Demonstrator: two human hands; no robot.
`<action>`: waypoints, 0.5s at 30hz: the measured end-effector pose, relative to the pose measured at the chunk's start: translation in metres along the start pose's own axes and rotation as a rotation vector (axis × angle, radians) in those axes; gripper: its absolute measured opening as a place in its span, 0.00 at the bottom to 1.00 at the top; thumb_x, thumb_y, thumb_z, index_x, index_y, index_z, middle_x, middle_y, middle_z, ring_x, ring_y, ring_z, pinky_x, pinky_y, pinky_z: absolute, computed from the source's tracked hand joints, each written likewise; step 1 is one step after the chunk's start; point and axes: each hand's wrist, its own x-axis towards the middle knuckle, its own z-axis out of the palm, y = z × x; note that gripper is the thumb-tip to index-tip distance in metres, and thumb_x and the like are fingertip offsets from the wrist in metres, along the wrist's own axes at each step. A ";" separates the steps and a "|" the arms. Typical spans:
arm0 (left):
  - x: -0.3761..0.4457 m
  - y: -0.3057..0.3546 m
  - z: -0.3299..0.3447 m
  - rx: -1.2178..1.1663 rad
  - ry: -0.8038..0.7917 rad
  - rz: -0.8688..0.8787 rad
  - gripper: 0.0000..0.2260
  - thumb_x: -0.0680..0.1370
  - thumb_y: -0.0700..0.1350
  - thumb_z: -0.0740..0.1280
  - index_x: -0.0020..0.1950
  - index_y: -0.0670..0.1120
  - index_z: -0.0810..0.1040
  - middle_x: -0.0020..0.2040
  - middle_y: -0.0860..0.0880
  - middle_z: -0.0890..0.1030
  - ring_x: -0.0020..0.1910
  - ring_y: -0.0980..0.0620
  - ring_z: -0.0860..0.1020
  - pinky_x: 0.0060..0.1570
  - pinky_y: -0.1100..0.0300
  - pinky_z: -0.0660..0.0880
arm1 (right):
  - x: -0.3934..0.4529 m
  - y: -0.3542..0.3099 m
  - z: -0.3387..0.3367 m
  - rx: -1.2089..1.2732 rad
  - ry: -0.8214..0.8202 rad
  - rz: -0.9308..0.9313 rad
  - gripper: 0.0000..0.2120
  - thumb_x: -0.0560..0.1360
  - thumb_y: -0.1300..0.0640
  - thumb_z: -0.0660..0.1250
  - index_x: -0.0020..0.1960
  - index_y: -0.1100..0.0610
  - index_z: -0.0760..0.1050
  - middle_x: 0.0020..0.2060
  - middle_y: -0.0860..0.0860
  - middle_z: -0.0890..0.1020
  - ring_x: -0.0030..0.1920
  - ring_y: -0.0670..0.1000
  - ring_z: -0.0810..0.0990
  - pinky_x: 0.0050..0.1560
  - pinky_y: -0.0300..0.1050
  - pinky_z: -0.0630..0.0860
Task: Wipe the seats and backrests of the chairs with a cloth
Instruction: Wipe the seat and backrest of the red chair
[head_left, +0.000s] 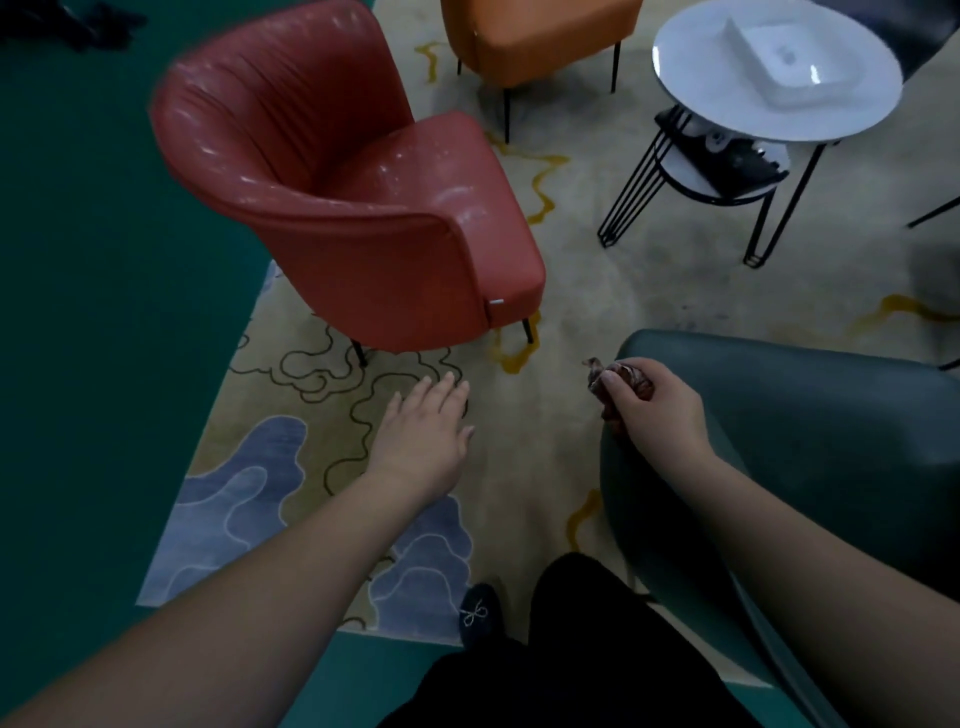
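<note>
— Bunching the cloth (618, 387) in your right hand (657, 410) at four o'clock, over the green chair (810, 441): why?
— It's ready to wipe. Your left hand (423, 434) hangs open, flat, balancing; the red chair (363, 208) waits at eleven.

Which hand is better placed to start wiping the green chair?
The right hand. It already grips the cloth and is at the green chair. The left hand is open, holds nothing, and is over the rug.

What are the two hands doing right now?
Left hand: open, fingers straight, holding nothing.
Right hand: closed around a bunched dark red cloth.
</note>
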 end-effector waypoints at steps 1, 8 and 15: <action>0.005 -0.004 -0.002 -0.006 0.003 0.003 0.25 0.82 0.54 0.53 0.79 0.51 0.52 0.79 0.52 0.53 0.77 0.49 0.51 0.75 0.48 0.50 | 0.005 -0.004 0.003 0.005 0.006 0.003 0.06 0.77 0.52 0.68 0.43 0.43 0.76 0.32 0.40 0.80 0.30 0.32 0.78 0.24 0.23 0.66; 0.071 -0.025 -0.020 -0.016 -0.014 0.014 0.25 0.82 0.54 0.52 0.79 0.51 0.52 0.79 0.52 0.53 0.77 0.50 0.50 0.74 0.50 0.48 | 0.076 -0.021 0.018 0.023 0.019 0.079 0.03 0.76 0.48 0.68 0.43 0.44 0.78 0.31 0.45 0.83 0.29 0.44 0.82 0.23 0.33 0.73; 0.159 -0.023 -0.054 0.022 -0.017 0.028 0.26 0.82 0.55 0.51 0.79 0.51 0.51 0.79 0.53 0.51 0.77 0.51 0.48 0.75 0.50 0.46 | 0.171 -0.046 0.018 0.035 -0.058 0.120 0.04 0.76 0.48 0.69 0.43 0.41 0.77 0.31 0.44 0.83 0.27 0.48 0.82 0.24 0.46 0.79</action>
